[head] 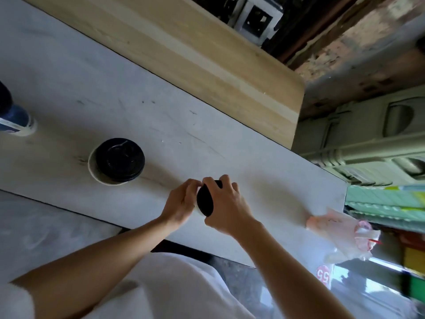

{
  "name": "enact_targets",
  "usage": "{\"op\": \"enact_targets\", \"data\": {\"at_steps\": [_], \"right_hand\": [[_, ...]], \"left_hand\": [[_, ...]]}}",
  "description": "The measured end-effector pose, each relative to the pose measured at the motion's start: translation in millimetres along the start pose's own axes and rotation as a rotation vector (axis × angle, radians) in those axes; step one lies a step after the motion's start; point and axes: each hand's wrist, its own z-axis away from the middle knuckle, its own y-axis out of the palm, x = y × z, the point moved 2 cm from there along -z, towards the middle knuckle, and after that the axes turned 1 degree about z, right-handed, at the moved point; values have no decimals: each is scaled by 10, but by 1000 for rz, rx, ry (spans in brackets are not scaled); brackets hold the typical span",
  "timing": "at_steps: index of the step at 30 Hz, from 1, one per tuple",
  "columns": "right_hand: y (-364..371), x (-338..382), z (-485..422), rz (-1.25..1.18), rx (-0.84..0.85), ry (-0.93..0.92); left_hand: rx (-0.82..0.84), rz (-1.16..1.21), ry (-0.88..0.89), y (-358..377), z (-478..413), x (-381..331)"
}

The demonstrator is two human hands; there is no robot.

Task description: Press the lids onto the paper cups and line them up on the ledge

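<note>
Gripping a black lid (pixel 205 200) just inside the worktop's (pixel 138 107) near edge, with the right hand (pixel 226 203) curled over its top and the left hand (pixel 181 203) pinching its rim. Standing upright, apart toward the left edge, a lidded paper cup (pixel 116 161). Lying by the right edge, a crumpled plastic bag (pixel 340 233).

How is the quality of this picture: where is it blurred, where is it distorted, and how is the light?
Head view: motion blur smears the right edge and the bag; the lidded cup is fairly sharp; the frame is tilted, so table edges slant; light is soft, shadows faint; the lid between left hand and right hand shows black without detail.
</note>
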Motion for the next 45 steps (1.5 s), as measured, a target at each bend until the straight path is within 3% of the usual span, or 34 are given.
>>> {"op": "enact_targets", "data": {"at_steps": [7, 12, 17, 22, 27, 37, 42, 45], "right_hand": [[-439, -143, -244, -99, -9, 36], [-884, -332, -476, -197, -74, 4], [-1181, -547, -598, -83, 5, -61], [-1278, -758, -533, -205, -81, -161], [-1319, -881, -407, -507, -128, -247], [-1445, -975, -373, -747, -239, -191], [-1398, -1000, -444, -849, -215, -167], [-1374, -1001, -508, -1056, -146, -108]], "left_hand": [[-182, -622, 121, -200, -462, 8], [-249, -1007, 64, -31, -564, 138], [-317, -1048, 70, 184, -539, 325], [-421, -1080, 124, 265, -596, 496], [-504, -1088, 135, 349, -645, 587], [-583, -1129, 183, 361, -681, 653], [-598, -1124, 185, 359, -675, 654], [-614, -1115, 203, 360, -662, 640]]}}
